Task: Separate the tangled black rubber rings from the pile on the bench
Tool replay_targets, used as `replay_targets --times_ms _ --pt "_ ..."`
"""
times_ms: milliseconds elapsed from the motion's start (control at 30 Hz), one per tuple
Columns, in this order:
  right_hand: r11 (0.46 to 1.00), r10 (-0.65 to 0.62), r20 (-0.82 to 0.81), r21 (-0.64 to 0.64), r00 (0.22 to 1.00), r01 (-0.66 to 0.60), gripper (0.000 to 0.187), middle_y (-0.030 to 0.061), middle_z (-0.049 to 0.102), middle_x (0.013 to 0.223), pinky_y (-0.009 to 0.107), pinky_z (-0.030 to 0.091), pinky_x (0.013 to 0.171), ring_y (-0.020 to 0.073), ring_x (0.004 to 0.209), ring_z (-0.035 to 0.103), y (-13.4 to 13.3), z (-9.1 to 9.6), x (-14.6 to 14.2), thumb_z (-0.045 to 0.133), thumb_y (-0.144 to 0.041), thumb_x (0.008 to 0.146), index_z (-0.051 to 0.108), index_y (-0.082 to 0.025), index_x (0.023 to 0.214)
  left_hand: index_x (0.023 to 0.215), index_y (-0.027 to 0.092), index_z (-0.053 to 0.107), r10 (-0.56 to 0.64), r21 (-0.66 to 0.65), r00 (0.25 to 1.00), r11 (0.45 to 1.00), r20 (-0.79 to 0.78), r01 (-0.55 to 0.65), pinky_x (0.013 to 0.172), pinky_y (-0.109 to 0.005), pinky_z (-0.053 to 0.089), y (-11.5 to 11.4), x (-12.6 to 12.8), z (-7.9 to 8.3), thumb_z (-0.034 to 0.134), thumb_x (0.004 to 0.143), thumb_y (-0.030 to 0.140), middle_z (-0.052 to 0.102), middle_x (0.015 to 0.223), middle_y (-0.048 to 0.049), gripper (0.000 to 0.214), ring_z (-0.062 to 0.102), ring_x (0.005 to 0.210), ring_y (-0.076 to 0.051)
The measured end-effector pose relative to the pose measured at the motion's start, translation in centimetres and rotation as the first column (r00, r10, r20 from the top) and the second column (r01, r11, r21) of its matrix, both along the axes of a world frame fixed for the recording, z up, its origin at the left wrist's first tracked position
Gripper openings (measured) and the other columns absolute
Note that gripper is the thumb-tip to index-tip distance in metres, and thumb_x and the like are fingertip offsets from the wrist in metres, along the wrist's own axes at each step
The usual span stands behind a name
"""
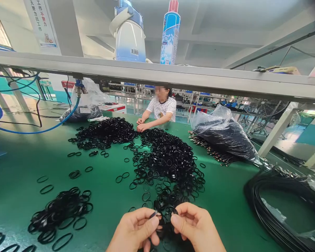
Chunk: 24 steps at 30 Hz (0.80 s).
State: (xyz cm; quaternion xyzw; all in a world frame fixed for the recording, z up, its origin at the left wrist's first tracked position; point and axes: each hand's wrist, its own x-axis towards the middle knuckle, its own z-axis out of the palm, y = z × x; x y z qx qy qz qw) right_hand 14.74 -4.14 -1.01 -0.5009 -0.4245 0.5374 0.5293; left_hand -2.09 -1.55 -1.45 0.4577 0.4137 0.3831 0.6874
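Note:
Both my hands are low in the middle of the view, a short gap apart, over the near end of a heap of black rings [170,157]. My left hand [139,227] is closed, with a black ring [153,214] pinched between thumb and forefinger. My right hand [194,224] is closed too, its thumb and forefinger pinching a black ring [174,211]. Part of each ring is hidden by the fingers. Loose rings lie on the green table [107,196] around the heap, and a smaller pile of rings [63,210] sits to the left.
Across the table a person [162,108] handles rings at another heap [107,131]. A plastic bag [223,133] of black cables and a cable coil [273,206] lie right. Overhead, a shelf [152,71] bears a thermos [130,38] and spray can [170,35]. A blue hose [42,131] hangs left.

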Motion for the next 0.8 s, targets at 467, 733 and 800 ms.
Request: replay_targets --times_ms 467,733,800 --pt "1.0 0.02 -0.108 -0.011 0.994 -0.021 0.037 0.0029 0.064 0.059 0.016 0.04 0.046 0.0106 0.053 0.058 0.1 0.5 0.3 0.084 -0.041 0.055 0.073 -0.012 0.075 0.064 0.017 0.057 0.085 -0.021 0.993 0.996 -0.08 -0.086 0.035 -0.016 0.017 0.0 -0.3 0.6 0.072 0.064 0.053 0.034 0.044 0.0112 0.039 0.021 0.036 -0.002" --pt "0.997 -0.058 0.049 0.051 0.997 0.056 0.036 0.0015 0.061 0.051 0.022 0.042 0.046 0.011 0.045 0.051 0.0 0.1 0.1 0.081 -0.047 0.056 0.076 -0.016 0.073 0.064 0.016 0.062 -0.021 -0.143 0.997 0.989 0.07 0.031 0.034 -0.017 0.007 -0.9 0.1 2.4 0.076 0.064 0.044 0.037 0.043 0.0109 0.031 0.013 0.034 0.0" --pt "0.993 -0.077 0.072 0.097 0.994 0.07 0.034 0.0028 0.063 0.056 0.023 0.044 0.048 0.0122 0.049 0.052 0.0 -0.4 -0.1 0.078 -0.048 0.059 0.077 -0.018 0.074 0.066 0.016 0.066 -0.061 -0.168 0.995 0.983 0.075 0.073 0.033 -0.017 0.005 -1.0 0.1 2.7 0.077 0.063 0.044 0.043 0.043 0.0093 0.03 0.012 0.032 0.001"
